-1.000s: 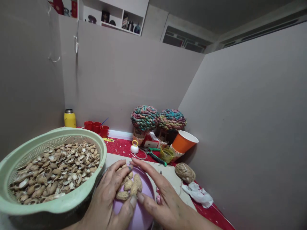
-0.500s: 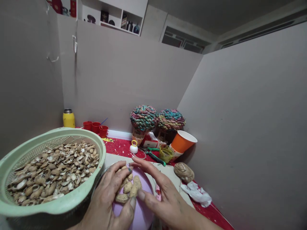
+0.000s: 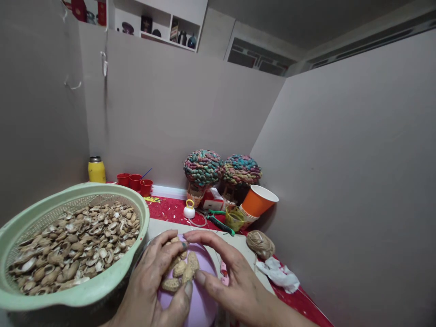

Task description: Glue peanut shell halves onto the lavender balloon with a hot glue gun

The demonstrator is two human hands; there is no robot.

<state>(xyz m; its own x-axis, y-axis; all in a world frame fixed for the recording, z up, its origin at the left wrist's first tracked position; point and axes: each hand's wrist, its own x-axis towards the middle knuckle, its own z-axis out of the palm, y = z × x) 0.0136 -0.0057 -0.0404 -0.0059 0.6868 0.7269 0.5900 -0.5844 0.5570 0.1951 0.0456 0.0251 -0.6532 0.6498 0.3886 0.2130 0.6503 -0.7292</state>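
Note:
A smooth, round purple thing that looks like a balloon (image 3: 200, 304) sits low in front of me. On its top lies a cluster of tan peanuts in their shells (image 3: 180, 270), pressed side by side. My left hand (image 3: 153, 272) curves round the cluster's left side, its fingers over the far end and its thumb at the near edge. From the right, my right hand (image 3: 231, 272) closes in with the thumb against a peanut and the index finger reaching the far end. Both palms' undersides are hidden.
A green colander (image 3: 145, 213) full of peanut shells (image 3: 81, 245) stands at left. Behind are red cups (image 3: 135, 182), a yellow bottle (image 3: 96, 170), two colourful shell-covered balls (image 3: 203, 168), pliers (image 3: 221, 225) and an orange paper cup (image 3: 257, 202). Twine (image 3: 260, 244) and crumpled tissue (image 3: 279, 274) lie right.
The view has shifted very slightly. My right index finger has edged a little toward the left at the far end of the cluster; both hands otherwise keep their places.

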